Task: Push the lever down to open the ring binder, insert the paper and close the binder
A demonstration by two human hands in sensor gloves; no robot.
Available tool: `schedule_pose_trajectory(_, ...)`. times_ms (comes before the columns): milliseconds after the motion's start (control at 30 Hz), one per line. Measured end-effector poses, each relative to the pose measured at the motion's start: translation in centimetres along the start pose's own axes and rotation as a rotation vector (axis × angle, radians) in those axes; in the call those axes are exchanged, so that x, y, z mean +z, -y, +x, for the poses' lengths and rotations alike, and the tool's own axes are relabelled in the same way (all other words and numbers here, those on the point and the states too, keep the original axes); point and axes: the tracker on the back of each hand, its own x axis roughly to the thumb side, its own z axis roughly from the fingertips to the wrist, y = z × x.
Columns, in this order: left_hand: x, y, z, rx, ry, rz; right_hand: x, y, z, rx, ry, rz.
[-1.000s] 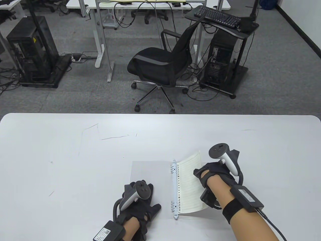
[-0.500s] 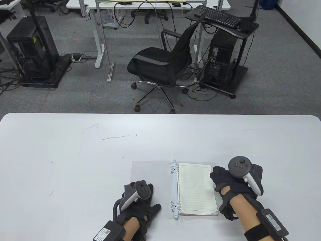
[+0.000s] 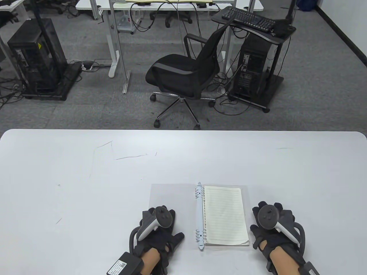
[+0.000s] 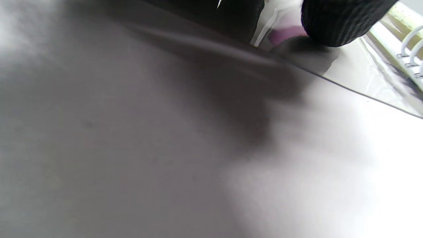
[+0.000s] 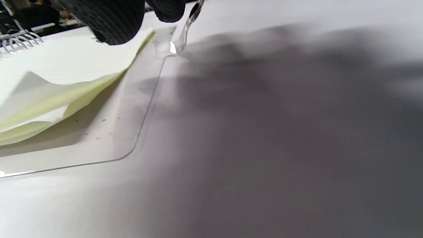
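Note:
The ring binder lies open on the white table, its clear plastic covers [image 3: 172, 197] spread flat. Its white ring spine [image 3: 199, 216] runs down the middle, and a stack of lined paper [image 3: 225, 216] lies flat on the rings to the right. My left hand [image 3: 159, 229] rests flat on the near part of the left cover; in the left wrist view a fingertip [image 4: 340, 23] touches the cover beside the rings [image 4: 411, 49]. My right hand [image 3: 272, 227] lies flat on the table just right of the binder, holding nothing. In the right wrist view its fingers [image 5: 109, 19] hang above the paper's edge [image 5: 66, 82].
The table [image 3: 86, 177] bears a few thin pen marks [image 3: 130, 157] at the left centre. Beyond its far edge stand a black office chair [image 3: 183, 74] and computer towers [image 3: 34, 57] on the floor.
My right hand laid the lifted sheets down flat on the stack, then drew away right and nearer, off the binder onto the table. The left hand has stayed put.

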Motion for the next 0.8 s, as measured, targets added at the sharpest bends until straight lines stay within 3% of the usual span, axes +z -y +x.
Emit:
schedule_pose_trajectory(300, 0.1, -0.3, -0.2, 0.05, 0.026, 0.017, -0.9, -0.3, -1.5, -0.118, 0.006, 0.089)
schedule_pose_trajectory(433, 1.1, -2.2, -1.2, 0.216, 0.053, 0.125, -1.1, -0.5, -1.8, -0.153, 0.004, 0.115)
schedule_pose_trajectory(600, 1.8, -4.5, -4.6, 0.352, -0.072, 0.285, -1.2, -0.5, -1.9, -0.174, 0.001, 0.131)
schedule_pose_trajectory(700, 1.3, -4.8, -6.2, 0.327, -0.164, 0.296, -1.1, -0.5, -2.0, -0.185, 0.001, 0.145)
schedule_pose_trajectory(800, 0.5, -4.4, -6.8, 0.389, -0.157, 0.254, -1.0, -0.5, -1.9, -0.191, 0.0, 0.152)
